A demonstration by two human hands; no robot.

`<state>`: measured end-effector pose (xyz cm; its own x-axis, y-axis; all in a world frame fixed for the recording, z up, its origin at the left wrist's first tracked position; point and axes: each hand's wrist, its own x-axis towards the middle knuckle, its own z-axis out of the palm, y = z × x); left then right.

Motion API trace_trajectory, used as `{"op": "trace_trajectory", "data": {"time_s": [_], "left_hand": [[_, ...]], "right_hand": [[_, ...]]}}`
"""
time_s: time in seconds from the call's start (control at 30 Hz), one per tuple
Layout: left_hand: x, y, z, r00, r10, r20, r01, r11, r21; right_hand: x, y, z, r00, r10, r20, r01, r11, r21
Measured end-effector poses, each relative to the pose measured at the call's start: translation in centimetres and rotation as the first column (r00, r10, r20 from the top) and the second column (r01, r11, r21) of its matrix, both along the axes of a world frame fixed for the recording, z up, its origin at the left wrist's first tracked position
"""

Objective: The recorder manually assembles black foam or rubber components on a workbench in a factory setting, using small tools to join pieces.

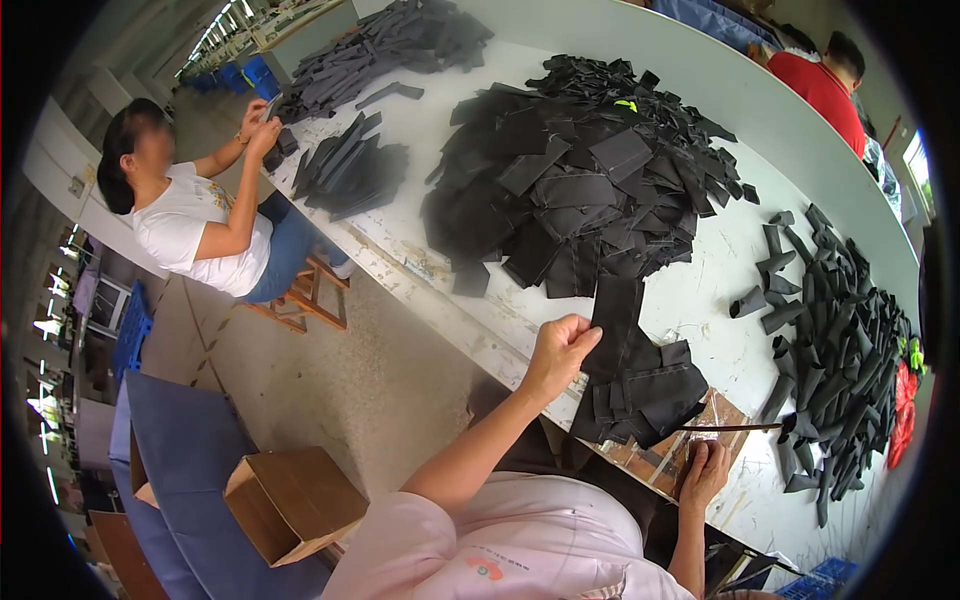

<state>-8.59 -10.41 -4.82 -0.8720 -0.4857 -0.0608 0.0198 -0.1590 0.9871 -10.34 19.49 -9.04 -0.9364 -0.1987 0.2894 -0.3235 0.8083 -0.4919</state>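
Observation:
My left hand (560,357) is closed in a pinch on the edge of a black fabric piece (614,318), a flat rectangle held over the near part of the table. Just below it lies a small stack of black fabric pieces (650,392), spread unevenly at the table's edge. My right hand (704,474) rests low at the right of that stack, fingers curled by a worn wooden board (650,464); what they hold, if anything, is hidden. Above those fingers a thin dark strip (735,428) extends sideways toward the right.
A large heap of black pieces (590,180) covers the table's middle. Rolled black pieces (840,370) lie at right, other piles (350,165) at far left. A seated co-worker (215,215) handles a small item. A cardboard box (295,500) stands at lower left; a partition (700,65) borders the table.

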Motion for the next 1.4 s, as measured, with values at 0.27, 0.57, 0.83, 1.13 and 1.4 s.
{"op": "trace_trajectory", "data": {"time_s": [0.27, 0.57, 0.83, 1.13, 1.4], "left_hand": [[5.7, 1.3, 0.6, 0.970, -0.218, 0.110, 0.177, 0.939, 0.296], [8.8, 3.2, -1.1, 0.958, -0.277, 0.077, 0.238, 0.916, 0.323], [9.7, 5.0, -2.2, 0.939, -0.337, 0.067, 0.303, 0.903, 0.305], [10.2, 5.3, -1.4, 0.918, -0.396, 0.022, 0.369, 0.874, 0.316], [10.4, 5.7, -0.2, 0.929, -0.370, -0.016, 0.357, 0.884, 0.300]], "right_hand": [[0.1, 0.1, 0.1, 0.999, 0.024, -0.023, -0.024, 1.000, 0.003], [0.1, 0.1, -0.1, 0.998, 0.019, -0.051, -0.019, 1.000, 0.006], [0.3, 0.1, -0.3, 0.998, 0.037, -0.055, -0.037, 0.999, -0.003], [0.1, 0.4, -0.4, 0.998, 0.043, -0.048, -0.043, 0.999, 0.009], [0.5, 0.6, -0.6, 0.998, 0.056, -0.014, -0.057, 0.993, -0.107]]}}
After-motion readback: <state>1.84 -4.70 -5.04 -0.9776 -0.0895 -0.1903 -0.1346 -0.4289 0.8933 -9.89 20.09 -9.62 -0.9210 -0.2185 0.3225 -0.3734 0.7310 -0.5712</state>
